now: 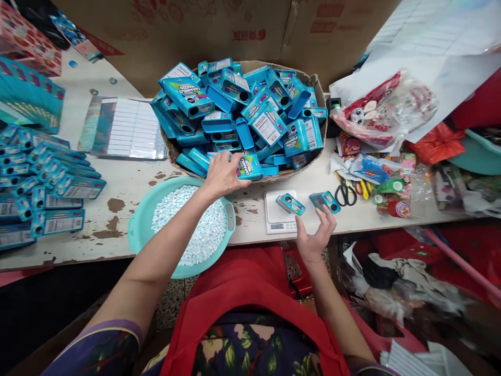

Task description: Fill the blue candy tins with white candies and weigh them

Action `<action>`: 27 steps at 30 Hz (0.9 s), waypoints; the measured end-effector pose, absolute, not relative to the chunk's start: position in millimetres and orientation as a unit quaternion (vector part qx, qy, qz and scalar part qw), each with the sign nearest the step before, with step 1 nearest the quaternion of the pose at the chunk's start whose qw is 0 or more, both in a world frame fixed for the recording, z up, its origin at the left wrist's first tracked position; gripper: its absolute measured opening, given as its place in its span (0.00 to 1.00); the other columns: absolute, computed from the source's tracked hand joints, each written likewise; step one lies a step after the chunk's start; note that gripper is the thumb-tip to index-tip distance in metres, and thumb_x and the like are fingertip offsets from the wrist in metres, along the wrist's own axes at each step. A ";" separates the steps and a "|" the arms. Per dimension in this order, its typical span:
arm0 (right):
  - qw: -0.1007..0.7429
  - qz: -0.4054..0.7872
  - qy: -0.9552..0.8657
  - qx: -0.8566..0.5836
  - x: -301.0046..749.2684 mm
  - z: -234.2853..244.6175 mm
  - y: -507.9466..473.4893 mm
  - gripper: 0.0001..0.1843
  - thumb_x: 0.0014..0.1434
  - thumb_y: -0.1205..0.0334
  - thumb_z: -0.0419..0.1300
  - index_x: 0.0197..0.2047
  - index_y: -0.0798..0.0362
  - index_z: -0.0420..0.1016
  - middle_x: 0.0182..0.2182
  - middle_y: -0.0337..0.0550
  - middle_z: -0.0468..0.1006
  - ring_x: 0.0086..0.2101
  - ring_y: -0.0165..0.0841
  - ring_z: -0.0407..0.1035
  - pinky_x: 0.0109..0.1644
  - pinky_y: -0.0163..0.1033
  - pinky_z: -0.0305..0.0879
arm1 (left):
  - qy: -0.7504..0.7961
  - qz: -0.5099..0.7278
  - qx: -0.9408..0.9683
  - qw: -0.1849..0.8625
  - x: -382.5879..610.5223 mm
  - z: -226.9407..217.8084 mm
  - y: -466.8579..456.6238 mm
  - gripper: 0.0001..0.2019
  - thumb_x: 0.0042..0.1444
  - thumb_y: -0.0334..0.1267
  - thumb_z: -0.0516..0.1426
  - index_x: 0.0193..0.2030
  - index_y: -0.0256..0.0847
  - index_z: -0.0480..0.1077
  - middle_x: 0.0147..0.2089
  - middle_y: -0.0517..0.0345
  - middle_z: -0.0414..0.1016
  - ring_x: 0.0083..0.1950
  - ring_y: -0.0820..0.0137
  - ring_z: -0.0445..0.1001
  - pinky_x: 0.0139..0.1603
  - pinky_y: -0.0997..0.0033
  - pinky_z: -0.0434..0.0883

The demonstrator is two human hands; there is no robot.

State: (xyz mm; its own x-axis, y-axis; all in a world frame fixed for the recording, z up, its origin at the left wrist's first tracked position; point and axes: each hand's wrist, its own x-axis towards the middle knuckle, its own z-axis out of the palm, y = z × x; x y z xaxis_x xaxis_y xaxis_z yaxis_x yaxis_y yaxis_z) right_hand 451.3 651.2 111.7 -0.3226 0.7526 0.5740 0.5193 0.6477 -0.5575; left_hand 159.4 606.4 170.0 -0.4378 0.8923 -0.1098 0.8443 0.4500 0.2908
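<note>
A round basket [320, 94] heaped with several small blue candy boxes stands at the middle of the table. My left hand [223, 175] reaches over the basket's near rim, fingers curled on one blue box [249, 167]. My right hand [315, 235] is raised by the table's edge and pinches another blue box [324, 201] at its fingertips. A third blue box [290, 204] lies on a small white scale [278, 215] just left of that hand. A teal bowl [145, 218] of small white candies sits under my left forearm.
Stacks of blue boxes [43, 177] fill the left of the table, with a sheet of labels [125, 128] behind them. Scissors [345, 192], tape rolls and plastic bags [385, 112] clutter the right. A cardboard box [219, 31] stands behind the basket. Bags lie on the floor at right.
</note>
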 end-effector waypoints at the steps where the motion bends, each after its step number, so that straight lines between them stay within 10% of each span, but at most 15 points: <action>1: 0.428 0.124 -0.818 -0.364 446.9 118.6 643.5 0.31 0.54 0.62 0.65 0.58 0.53 0.60 0.55 0.56 0.63 0.57 0.45 0.59 0.59 0.57 0.60 | 0.841 0.118 0.516 0.111 164.6 178.2 598.2 0.38 0.45 0.54 0.60 0.62 0.42 0.58 0.54 0.44 0.61 0.57 0.51 0.60 0.57 0.52 0.59; 6: 0.309 0.132 -0.923 -0.188 402.2 138.3 589.2 0.30 0.58 0.61 0.60 0.62 0.52 0.57 0.58 0.53 0.63 0.62 0.47 0.52 0.62 0.56 0.55 | 0.768 0.154 0.554 0.282 201.5 201.7 531.6 0.33 0.45 0.52 0.60 0.58 0.41 0.63 0.51 0.50 0.67 0.53 0.58 0.66 0.54 0.59 0.64; 11: 0.197 0.233 -0.939 -0.161 381.6 135.8 559.9 0.21 0.58 0.66 0.54 0.56 0.56 0.66 0.47 0.48 0.74 0.48 0.38 0.66 0.58 0.48 0.59 | 0.737 0.266 0.385 0.488 204.3 180.9 461.0 0.29 0.51 0.54 0.56 0.58 0.43 0.63 0.55 0.51 0.70 0.54 0.60 0.69 0.53 0.63 0.67; 18: 0.174 0.396 -0.882 -0.186 417.7 117.8 554.5 0.19 0.52 0.67 0.57 0.49 0.54 0.69 0.41 0.46 0.75 0.41 0.36 0.67 0.45 0.42 0.65 | 0.895 0.172 0.284 0.298 159.9 113.7 423.3 0.23 0.53 0.53 0.53 0.49 0.39 0.71 0.52 0.46 0.71 0.53 0.55 0.69 0.52 0.61 0.65; 27: 0.177 0.420 -0.849 -0.266 448.7 96.6 552.1 0.16 0.55 0.60 0.62 0.47 0.52 0.70 0.40 0.47 0.75 0.41 0.36 0.70 0.46 0.43 0.68 | 0.837 0.181 0.318 0.407 162.7 82.9 427.3 0.09 0.47 0.43 0.57 0.34 0.42 0.71 0.35 0.55 0.73 0.37 0.65 0.70 0.38 0.70 0.65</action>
State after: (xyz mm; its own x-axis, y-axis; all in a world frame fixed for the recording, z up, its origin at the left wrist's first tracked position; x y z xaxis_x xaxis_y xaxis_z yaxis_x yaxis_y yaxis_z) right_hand 448.7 552.1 96.6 -0.7953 0.6013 0.0770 0.3042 0.5057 -0.8073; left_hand 162.7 427.3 82.9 -0.4668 0.6801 -0.5652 0.3853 0.7317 0.5623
